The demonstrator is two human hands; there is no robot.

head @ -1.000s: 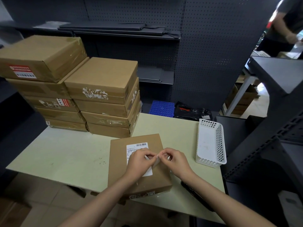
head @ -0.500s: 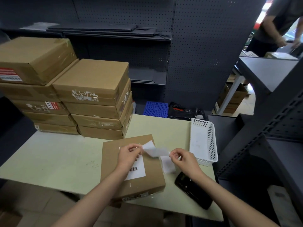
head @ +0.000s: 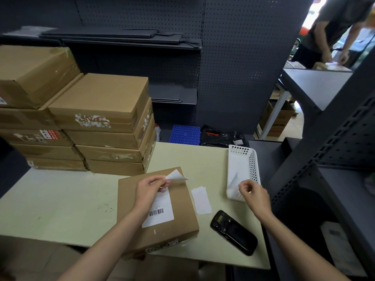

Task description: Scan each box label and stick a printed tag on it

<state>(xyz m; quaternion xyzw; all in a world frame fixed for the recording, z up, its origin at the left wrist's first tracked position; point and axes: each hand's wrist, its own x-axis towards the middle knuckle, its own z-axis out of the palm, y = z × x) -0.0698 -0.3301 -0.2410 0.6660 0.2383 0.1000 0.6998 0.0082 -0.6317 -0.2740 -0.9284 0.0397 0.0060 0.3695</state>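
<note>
A flat cardboard box (head: pixel 178 216) lies on the pale green table (head: pixel 60 203) in front of me, with a white barcode label (head: pixel 162 211) on its top. My left hand (head: pixel 149 192) hovers over the box's far half and pinches a small white tag (head: pixel 176 176) that curls up and to the right. My right hand (head: pixel 254 197) is at the near corner of the white basket (head: pixel 252 169), fingers loosely curled and holding nothing. A thin pale strip (head: pixel 233 181) sits inside the basket just left of that hand. The black handheld scanner (head: pixel 233 233) rests on the table near the front right.
Two stacks of cardboard boxes (head: pixel 101 122) fill the table's back left. A white paper slip (head: pixel 201 199) lies between the box and the scanner. Dark pegboard shelving (head: pixel 334 149) stands close on the right. Another person (head: pixel 334 27) works at a far table.
My hands have drawn apart. The left kept the white tag over the box, while the right moved right to the basket and let go of a thin strip.
</note>
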